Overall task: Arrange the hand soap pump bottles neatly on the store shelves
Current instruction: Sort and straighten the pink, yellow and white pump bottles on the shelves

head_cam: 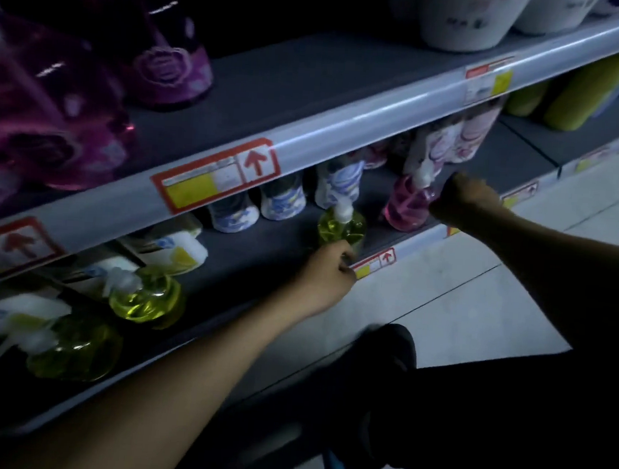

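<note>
Now low at shelf (pixel 259 252) front edge. My left hand (pixel 329 268) curls round base of green bottle (pixel 341 227), which stands upright just beyond my knuckles. Right hand (pixel 464 201) is curled against right side of pink bottle (pixel 407 204), also upright. Too dim to tell if I grip it. Bottles stand apart, each nearest its own hand, long axes vertical.

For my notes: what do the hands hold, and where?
Left hand: yellow bottle, at its base. Right hand: pink bottle, at its side.
</note>
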A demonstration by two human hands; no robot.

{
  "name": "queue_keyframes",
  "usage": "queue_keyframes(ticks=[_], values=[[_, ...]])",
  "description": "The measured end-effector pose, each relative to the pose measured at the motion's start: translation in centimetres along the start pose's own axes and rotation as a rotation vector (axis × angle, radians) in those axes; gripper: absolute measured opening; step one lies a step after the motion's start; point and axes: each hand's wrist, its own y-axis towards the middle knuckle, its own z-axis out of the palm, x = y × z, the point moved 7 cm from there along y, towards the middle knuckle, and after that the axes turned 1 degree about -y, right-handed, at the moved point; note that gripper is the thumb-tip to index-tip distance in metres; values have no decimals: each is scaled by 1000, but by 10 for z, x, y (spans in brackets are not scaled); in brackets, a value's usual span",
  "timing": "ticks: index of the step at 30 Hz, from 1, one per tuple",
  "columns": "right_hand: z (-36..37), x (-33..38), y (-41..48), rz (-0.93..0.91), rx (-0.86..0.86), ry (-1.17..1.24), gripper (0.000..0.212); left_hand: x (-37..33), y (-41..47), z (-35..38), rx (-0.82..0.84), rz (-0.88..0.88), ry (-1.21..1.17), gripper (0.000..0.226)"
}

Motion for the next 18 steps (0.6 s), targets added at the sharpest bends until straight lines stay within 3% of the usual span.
queue_keyframes(ticks=[1, 3, 6, 9, 18], values=[[-7, -1, 12, -36, -111, 49, 65, -3, 19, 15, 32, -46, -83, 26], [3, 9, 34, -91, -63, 145, 80, -7, 47, 38, 51, -134, -225, 27], [7, 27, 60, -199, -64, 112, 59, -3, 73, 55, 29, -242, -372, 20], [-3, 33, 64, -296, -188, 4, 45, -2, 90, 55, -68, -227, -431, 14], [-31, 84, -36, -691, -189, -374, 34, -25, 65, 42, -92, 82, -242, 73]])
